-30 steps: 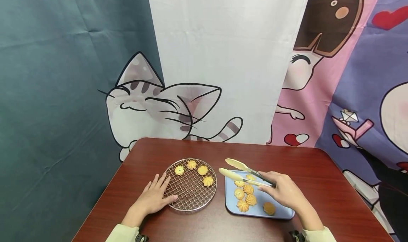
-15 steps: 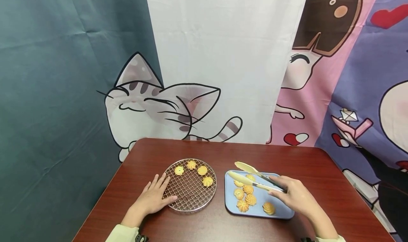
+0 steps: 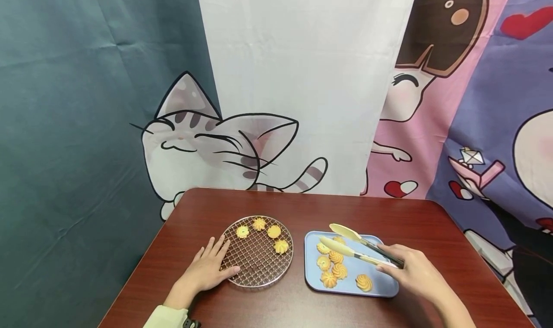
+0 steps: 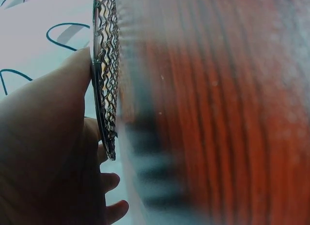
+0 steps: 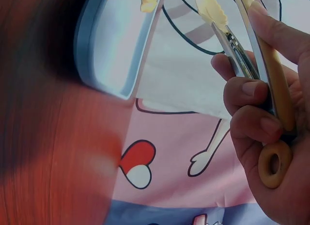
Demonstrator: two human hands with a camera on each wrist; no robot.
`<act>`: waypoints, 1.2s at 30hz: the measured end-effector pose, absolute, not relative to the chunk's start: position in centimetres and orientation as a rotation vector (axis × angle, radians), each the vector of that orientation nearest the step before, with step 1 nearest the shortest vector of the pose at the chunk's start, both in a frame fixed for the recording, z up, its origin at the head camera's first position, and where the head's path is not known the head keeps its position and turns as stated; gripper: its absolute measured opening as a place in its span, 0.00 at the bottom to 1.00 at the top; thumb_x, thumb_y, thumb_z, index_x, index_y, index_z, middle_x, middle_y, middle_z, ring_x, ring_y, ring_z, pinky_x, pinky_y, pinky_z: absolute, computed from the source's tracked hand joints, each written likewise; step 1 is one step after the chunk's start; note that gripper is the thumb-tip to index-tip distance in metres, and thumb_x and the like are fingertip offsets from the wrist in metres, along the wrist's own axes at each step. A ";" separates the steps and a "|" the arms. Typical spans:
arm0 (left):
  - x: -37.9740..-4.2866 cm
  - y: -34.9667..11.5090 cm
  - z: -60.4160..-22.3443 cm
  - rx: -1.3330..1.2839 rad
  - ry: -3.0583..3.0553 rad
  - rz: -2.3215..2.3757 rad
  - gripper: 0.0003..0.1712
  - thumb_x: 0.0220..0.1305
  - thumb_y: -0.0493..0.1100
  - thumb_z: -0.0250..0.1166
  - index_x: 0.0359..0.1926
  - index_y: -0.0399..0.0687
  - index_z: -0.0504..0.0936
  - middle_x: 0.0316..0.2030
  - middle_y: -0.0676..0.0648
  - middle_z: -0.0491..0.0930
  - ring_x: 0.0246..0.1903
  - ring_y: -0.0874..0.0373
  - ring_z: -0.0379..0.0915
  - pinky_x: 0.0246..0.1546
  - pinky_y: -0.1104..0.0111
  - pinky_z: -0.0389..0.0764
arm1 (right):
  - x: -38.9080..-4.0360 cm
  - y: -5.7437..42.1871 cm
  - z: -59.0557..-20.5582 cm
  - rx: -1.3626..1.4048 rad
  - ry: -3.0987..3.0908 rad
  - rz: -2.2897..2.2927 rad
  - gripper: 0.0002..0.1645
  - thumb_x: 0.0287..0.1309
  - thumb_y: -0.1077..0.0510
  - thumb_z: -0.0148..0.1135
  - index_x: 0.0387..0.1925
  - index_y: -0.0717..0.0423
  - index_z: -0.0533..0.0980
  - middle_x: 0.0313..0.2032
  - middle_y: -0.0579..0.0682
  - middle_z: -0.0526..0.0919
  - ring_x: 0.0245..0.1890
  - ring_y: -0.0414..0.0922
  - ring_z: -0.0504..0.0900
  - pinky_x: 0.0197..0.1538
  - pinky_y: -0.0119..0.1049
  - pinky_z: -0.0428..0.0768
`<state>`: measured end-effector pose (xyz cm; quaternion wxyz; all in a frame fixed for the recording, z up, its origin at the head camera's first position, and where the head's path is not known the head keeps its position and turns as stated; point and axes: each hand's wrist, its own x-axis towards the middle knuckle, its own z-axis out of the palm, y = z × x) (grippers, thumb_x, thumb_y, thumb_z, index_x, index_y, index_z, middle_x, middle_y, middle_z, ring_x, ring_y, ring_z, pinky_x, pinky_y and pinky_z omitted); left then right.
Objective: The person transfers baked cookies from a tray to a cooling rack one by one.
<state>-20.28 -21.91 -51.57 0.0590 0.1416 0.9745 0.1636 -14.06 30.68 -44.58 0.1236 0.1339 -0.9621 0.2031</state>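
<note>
My left hand (image 3: pixel 208 265) lies with straight, spread fingers against the left rim of a round wire rack (image 3: pixel 257 265). Several piped cookies sit along the back and right of the rack, one of them a star-shaped cookie (image 3: pixel 281 247). My right hand (image 3: pixel 414 273) grips a pair of tongs (image 3: pixel 367 251) by the handles, fingers curled round them in the right wrist view. The tongs' cream tips (image 3: pixel 339 237) are apart with nothing between them, over a blue tray (image 3: pixel 380 285). On the tray, several cookies cluster at the left and a lone swirl cookie (image 3: pixel 364 283) lies nearer the front.
Rack and tray stand side by side on a dark red wooden table (image 3: pixel 285 309), a strip of tabletop between them. Behind the table's back edge hangs a printed cloth (image 3: pixel 276 150) with a cartoon cat.
My right hand has moved rightward with the tongs, drawing their tips from the tray's back left corner to over the tray. The left hand, rack and cookies stay put.
</note>
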 end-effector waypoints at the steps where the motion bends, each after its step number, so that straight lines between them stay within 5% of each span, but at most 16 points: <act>1: -20.3 -21.9 -51.6 0.428 2.948 0.497 0.54 0.65 0.73 0.57 0.77 0.40 0.61 0.78 0.37 0.51 0.77 0.33 0.41 0.72 0.36 0.50 | -13.9 30.8 -44.6 0.392 -2.799 0.590 0.33 0.49 0.41 0.79 0.54 0.51 0.85 0.43 0.42 0.87 0.41 0.40 0.83 0.44 0.43 0.83; 16: -20.1 -21.9 -51.7 0.423 2.942 0.484 0.55 0.64 0.74 0.57 0.77 0.41 0.61 0.78 0.37 0.51 0.77 0.33 0.41 0.72 0.36 0.50 | -12.0 33.0 -44.1 0.337 -2.907 0.547 0.33 0.49 0.38 0.78 0.55 0.48 0.85 0.42 0.38 0.86 0.40 0.35 0.80 0.43 0.41 0.83; 25: -20.1 -21.9 -51.6 0.421 2.935 0.483 0.55 0.64 0.75 0.58 0.77 0.41 0.61 0.78 0.37 0.52 0.77 0.33 0.42 0.72 0.35 0.50 | -10.7 34.7 -43.8 0.271 -3.091 0.554 0.36 0.49 0.34 0.75 0.55 0.50 0.84 0.47 0.50 0.87 0.46 0.50 0.84 0.46 0.52 0.85; 36: -20.2 -22.0 -51.7 0.424 2.942 0.485 0.55 0.64 0.74 0.58 0.77 0.40 0.60 0.78 0.37 0.51 0.77 0.33 0.42 0.72 0.35 0.50 | -10.0 36.3 -43.1 0.193 -3.262 0.680 0.36 0.54 0.38 0.73 0.60 0.53 0.81 0.48 0.55 0.84 0.44 0.51 0.81 0.46 0.60 0.84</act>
